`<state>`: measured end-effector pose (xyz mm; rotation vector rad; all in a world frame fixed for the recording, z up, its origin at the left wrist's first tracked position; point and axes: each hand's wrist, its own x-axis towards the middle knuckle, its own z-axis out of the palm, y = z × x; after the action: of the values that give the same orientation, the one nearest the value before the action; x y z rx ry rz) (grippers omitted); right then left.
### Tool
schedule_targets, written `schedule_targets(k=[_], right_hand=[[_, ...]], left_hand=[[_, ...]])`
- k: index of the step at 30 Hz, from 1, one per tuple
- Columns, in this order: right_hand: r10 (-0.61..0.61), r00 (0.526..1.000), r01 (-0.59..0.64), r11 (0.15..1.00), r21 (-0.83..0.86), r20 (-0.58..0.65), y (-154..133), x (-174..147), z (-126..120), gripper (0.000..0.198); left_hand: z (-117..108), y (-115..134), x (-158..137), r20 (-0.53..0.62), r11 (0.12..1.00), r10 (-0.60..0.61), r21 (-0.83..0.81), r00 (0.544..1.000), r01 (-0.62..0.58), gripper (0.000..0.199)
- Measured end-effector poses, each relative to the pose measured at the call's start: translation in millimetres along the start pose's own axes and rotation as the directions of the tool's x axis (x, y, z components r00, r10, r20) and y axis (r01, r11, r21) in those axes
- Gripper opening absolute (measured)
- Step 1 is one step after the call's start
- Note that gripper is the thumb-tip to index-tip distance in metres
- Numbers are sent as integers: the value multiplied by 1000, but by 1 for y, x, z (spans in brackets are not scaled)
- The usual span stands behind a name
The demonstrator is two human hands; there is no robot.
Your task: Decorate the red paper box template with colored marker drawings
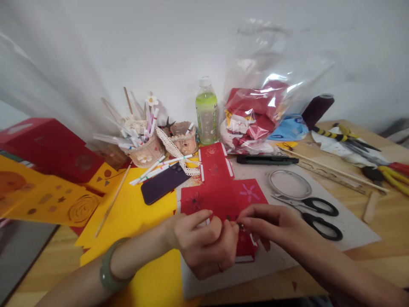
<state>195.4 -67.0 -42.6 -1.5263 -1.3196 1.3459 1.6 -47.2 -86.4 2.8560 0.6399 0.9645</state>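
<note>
My left hand point(211, 241) is closed in a pinch, with a green bangle point(110, 264) on its wrist. Facing it, my right hand point(268, 221) pinches a tiny dark item point(241, 227) whose kind I cannot make out. The fingertips of both hands nearly meet there. Beneath them lies a red cross-shaped paper box blank point(220, 194) with white-edged flaps and flower designs, one of them a pink flower point(250, 193). My hands hide part of its lower section. Right of it, black-handled scissors point(322, 217) rest on a white sheet point(207, 285).
Yellow paper point(153, 273) and a dark phone point(164, 183) lie left. Behind stand pen cups point(145, 151), a green-labelled bottle point(206, 113) and a plastic bag of red scraps point(255, 115). A black cutter point(266, 160), wire coil point(289, 184) and pliers point(396, 179) lie right.
</note>
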Motion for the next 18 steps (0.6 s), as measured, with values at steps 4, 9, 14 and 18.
schedule_targets(k=[4,9,14,18], right_hand=[[-10,997,10,1000,8,78,-5,5,1,17],[-80,997,80,997,13,9,-2,12,-5,17],[-115,987,119,993,26,-114,13,30,-3,22],[-124,978,130,991,28,-166,20,36,5,20]], left_hand=[[-7,-2,0,-37,999,15,31,999,-14,42],[-18,-26,11,-88,994,106,5,990,-106,25],[-18,-28,11,269,623,-706,-204,655,755,14],[-9,-11,11,339,355,-815,-348,470,867,45]])
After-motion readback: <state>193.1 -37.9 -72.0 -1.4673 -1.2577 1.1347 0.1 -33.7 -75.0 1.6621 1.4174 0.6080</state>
